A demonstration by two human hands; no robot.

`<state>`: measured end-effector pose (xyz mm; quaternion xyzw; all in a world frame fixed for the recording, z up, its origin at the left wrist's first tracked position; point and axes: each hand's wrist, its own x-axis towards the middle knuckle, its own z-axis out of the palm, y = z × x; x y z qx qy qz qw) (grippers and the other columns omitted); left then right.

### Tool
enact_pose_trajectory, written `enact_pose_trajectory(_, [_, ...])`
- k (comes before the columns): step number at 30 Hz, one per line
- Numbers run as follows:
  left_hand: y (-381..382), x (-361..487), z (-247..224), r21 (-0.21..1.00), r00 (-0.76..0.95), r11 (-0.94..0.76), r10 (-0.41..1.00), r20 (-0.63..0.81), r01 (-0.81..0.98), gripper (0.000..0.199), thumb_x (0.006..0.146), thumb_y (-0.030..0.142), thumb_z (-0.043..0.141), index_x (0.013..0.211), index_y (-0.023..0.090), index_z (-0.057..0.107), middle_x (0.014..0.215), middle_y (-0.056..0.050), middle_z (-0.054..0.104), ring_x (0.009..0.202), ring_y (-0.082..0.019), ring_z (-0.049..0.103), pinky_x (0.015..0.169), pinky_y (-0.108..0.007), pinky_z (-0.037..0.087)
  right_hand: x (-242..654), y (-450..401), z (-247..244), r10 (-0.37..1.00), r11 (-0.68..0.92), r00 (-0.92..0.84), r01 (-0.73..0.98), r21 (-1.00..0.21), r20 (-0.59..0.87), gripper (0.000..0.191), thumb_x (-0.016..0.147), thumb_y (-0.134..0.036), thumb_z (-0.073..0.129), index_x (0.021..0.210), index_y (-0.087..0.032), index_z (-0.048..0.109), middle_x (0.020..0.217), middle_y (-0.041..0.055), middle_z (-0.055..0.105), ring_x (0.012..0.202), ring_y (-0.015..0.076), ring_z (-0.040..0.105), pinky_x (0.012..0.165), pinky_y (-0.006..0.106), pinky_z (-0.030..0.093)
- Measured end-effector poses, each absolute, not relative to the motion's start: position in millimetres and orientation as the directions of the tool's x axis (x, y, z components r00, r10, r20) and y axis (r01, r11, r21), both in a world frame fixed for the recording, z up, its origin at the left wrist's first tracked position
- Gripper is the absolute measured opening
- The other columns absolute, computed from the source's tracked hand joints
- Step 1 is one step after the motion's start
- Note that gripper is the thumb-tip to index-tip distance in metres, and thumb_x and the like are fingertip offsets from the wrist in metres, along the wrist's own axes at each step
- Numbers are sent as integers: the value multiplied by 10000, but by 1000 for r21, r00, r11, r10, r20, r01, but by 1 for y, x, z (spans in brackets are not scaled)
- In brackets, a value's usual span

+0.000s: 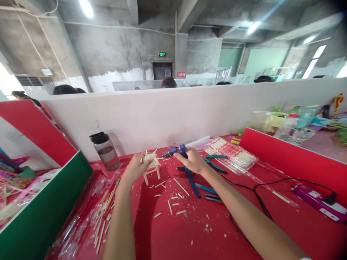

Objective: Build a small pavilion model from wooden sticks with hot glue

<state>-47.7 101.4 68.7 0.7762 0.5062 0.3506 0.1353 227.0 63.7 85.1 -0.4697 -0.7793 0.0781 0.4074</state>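
My left hand [137,167] is closed on the left side of a small chair-like frame made of wooden sticks [152,167], with its legs pointing down toward the red tabletop. In my right hand [193,160] is a blue hot glue gun [173,151], fingers wrapped round its handle. Its nozzle points left and comes close to the upper right of the stick frame; whether they touch I cannot tell. Short cut stick pieces [170,207] lie scattered in front of the frame. Blue-handled pliers [193,183] rest below my right hand.
A water bottle [105,151] stands left by the white partition [151,115]. Packs of wooden sticks [233,153] and green-handled pliers [217,164] lie right. A black cable [260,196] runs to a purple power strip [317,202]. Loose sticks [103,220] and plastic wrapping [81,216] lie left.
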Motion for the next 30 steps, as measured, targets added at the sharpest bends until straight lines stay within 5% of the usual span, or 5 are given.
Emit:
enact_pose_trajectory(9, [103, -48, 69, 549, 272, -455, 883, 384, 701, 495, 857, 556, 516, 1069, 139, 676, 980, -106, 707, 934, -276, 634, 864, -382, 474, 228, 63, 85, 868, 459, -394, 402, -792, 303, 461, 918, -602, 478, 713, -194, 544, 528, -37, 508, 484, 134, 511, 494, 236, 372])
enact_pose_trajectory(13, [101, -48, 69, 568, 253, -449, 885, 392, 690, 472, 849, 548, 534, 1054, 152, 686, 976, -95, 714, 942, -268, 630, 874, -373, 475, 235, 71, 83, 930, 367, -188, 471, -802, 315, 518, 925, -642, 426, 676, -195, 505, 496, -43, 468, 476, 130, 509, 490, 231, 370])
enact_pose_trajectory(17, [103, -49, 67, 573, 224, -433, 889, 400, 696, 501, 831, 559, 549, 1076, 144, 686, 990, -99, 709, 960, -275, 633, 878, -384, 477, 249, 71, 83, 933, 256, -352, 515, -818, 71, 492, 848, -664, 559, 743, -184, 557, 530, -39, 506, 452, 117, 482, 433, 223, 327])
enact_pose_trajectory(24, [103, -49, 69, 536, 280, -464, 877, 391, 705, 483, 865, 557, 508, 1047, 143, 676, 965, -98, 706, 915, -260, 632, 855, -368, 479, 257, 64, 86, 867, 106, -490, 4, -994, 90, 376, 740, -368, 775, 937, -188, 510, 657, -52, 537, 513, 86, 495, 499, 207, 382])
enact_pose_trajectory(30, [105, -50, 65, 534, 238, -423, 893, 381, 732, 498, 859, 546, 515, 1117, 145, 660, 1015, -107, 691, 972, -270, 616, 877, -377, 474, 282, 84, 77, 976, 189, -183, 445, -875, 118, 169, 825, -276, 606, 953, -172, 568, 738, -1, 617, 618, 149, 577, 612, 255, 452])
